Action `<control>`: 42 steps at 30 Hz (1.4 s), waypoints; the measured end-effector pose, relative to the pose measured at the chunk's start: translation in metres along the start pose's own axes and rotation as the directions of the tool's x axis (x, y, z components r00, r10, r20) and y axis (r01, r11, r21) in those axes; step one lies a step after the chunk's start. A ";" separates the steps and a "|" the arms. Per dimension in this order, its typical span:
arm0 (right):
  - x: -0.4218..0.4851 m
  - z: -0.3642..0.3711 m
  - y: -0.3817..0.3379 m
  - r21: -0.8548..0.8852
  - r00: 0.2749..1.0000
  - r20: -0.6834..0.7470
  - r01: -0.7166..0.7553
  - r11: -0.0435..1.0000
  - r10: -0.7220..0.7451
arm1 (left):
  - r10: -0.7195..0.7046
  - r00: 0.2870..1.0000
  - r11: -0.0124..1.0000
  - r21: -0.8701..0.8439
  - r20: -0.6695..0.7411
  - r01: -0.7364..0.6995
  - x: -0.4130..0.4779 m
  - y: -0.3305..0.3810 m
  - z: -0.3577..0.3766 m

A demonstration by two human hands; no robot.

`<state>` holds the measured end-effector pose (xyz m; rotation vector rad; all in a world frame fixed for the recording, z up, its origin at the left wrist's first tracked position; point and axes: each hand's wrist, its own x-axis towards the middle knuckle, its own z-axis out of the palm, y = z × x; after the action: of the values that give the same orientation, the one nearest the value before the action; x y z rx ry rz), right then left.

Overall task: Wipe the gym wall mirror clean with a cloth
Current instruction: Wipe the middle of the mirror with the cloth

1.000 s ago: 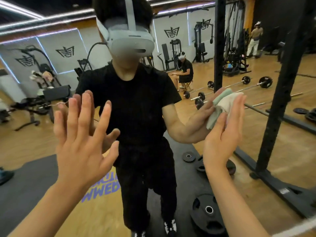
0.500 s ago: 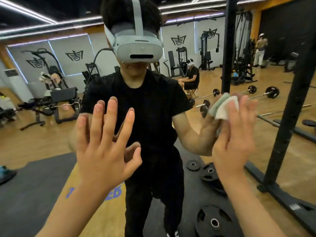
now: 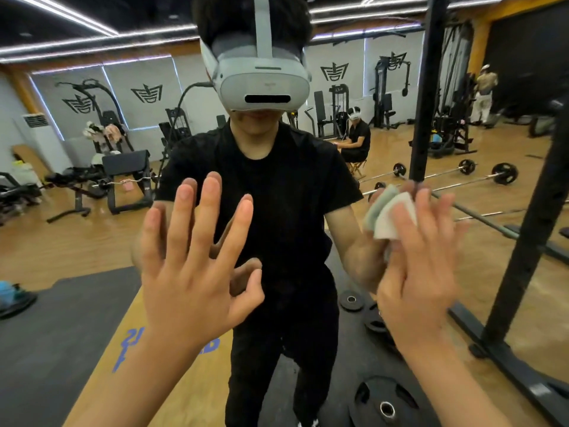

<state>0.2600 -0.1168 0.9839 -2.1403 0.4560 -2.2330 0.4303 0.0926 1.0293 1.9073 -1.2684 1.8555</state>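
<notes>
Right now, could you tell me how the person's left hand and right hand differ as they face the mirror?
The left hand is bare, while the right hand presses a folded cloth to the mirror. The left hand's fingers are spread wide; the right hand's stay together over the cloth. The left hand looks sharp, the right hand blurred. Both are raised, palms toward the glass.

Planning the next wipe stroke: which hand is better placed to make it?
Right. The right hand presses the cloth flat against the mirror; the left hand is spread and bare.
</notes>
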 end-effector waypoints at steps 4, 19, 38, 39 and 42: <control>0.012 0.001 -0.008 0.125 0.961 -0.064 -0.260 0.957 0.270 | -0.005 1.000 1.000 -0.005 -0.004 0.005 -0.001 0.001 0.001; 0.053 -0.007 0.008 0.029 0.993 0.109 -0.052 0.998 0.048 | -0.015 1.000 1.000 -0.018 -0.011 0.015 0.000 0.001 0.000; 0.003 -0.015 0.013 0.107 0.719 0.403 0.578 0.809 -0.567 | 0.000 1.000 1.000 -0.016 -0.017 0.000 -0.001 0.001 0.000; 0.021 -0.018 0.019 0.075 0.758 0.386 0.543 0.837 -0.526 | -0.001 1.000 1.000 -0.015 -0.020 0.000 -0.001 0.001 0.001; 0.092 -0.024 0.038 -0.068 0.952 0.131 0.288 0.955 -0.277 | -0.006 1.000 1.000 -0.004 -0.024 0.006 -0.001 0.001 0.001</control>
<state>0.2231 -0.1677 1.0650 -2.5120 0.2599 -2.2366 0.4305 0.0916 1.0275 1.8795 -1.2569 1.8658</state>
